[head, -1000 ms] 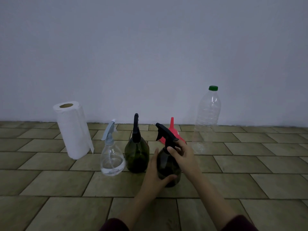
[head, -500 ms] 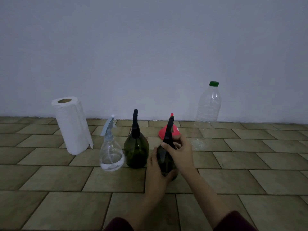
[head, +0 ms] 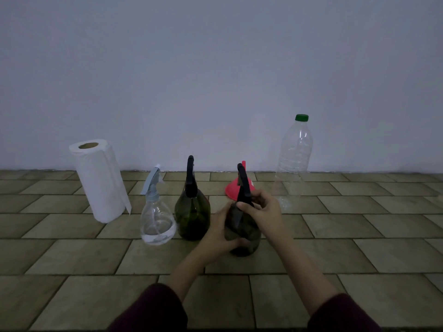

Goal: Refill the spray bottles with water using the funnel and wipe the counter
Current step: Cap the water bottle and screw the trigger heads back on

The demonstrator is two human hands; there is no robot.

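Steadying the dark spray bottle (head: 244, 233), left hand (head: 221, 232) clasps its belly while right hand (head: 262, 209) fingers pinch the black sprayer head (head: 243, 185) above, likely to unscrew it.

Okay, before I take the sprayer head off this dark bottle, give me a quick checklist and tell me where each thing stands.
1. Bottle steadied: ok. The left hand wraps the body of the dark spray bottle, which stands on the tiled surface.
2. Grip on the head: ok. The right hand holds the base of the black sprayer head.
3. Head loosened: cannot tell.
4. Funnel in reach: ok. The red funnel sits just behind, wide end down.
5. Water source ready: not ok. The clear plastic bottle is capped.
6. Paper towel roll at hand: ok.
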